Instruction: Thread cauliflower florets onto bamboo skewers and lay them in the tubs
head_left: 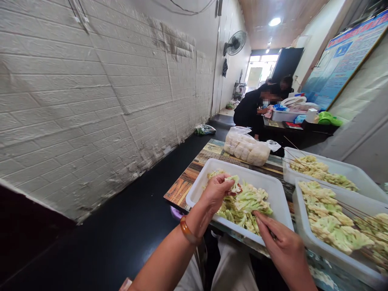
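- Holding a cauliflower floret point(234, 182): left hand point(216, 190), fingers closed round it, just above the white tray point(274, 190).
- Left wrist has an orange bracelet point(187, 231).
- Right hand point(281, 242) is at the tray's near edge, fingers half curled, tips touching the cauliflower pile point(247, 202). Can't tell if it pinches anything.
- The pile fills the middle of the tray; the held floret is over its far-left part.
- The tray sits on a striped wooden table point(184, 182).
- Two more trays stand to the right: near tray point(306, 238) and far tray point(357, 173), both holding cauliflower on thin skewers point(357, 207).
- A plastic bag point(247, 147) of pale round pieces lies behind the white tray.
- A person in dark clothes point(250, 109) sits at a far table, well apart.
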Demonstrator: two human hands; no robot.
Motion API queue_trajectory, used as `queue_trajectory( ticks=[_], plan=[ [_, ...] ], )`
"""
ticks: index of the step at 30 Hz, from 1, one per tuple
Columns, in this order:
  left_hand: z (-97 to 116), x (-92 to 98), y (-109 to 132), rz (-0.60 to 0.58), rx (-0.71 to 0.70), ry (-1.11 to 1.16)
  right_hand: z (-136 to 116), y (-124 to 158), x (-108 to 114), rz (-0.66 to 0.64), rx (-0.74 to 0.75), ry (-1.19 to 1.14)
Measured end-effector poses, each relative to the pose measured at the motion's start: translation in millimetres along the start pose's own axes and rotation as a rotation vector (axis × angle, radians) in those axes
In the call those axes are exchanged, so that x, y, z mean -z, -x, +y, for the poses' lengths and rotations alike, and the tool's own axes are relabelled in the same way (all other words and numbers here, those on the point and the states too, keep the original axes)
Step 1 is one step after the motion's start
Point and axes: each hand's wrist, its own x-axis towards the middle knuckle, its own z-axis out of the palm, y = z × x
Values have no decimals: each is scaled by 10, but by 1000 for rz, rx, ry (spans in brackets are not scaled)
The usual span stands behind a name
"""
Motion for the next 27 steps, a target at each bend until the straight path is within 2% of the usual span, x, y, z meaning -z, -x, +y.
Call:
queue_trajectory(
  ticks=[8, 13, 20, 27],
  plan=[
    [29, -18, 34, -48, 66, 26, -4, -20, 14, 25, 23, 26],
    [8, -26, 42, -46, 48, 38, -13, -40, 1, 41, 3, -5],
    [-4, -24, 48, -66, -18, -11, -30, -54, 29, 21, -136, -105],
    [-30, -6, 14, -38, -44, -71, -45, -88, 94, -130, -328, -220]
  ],
)
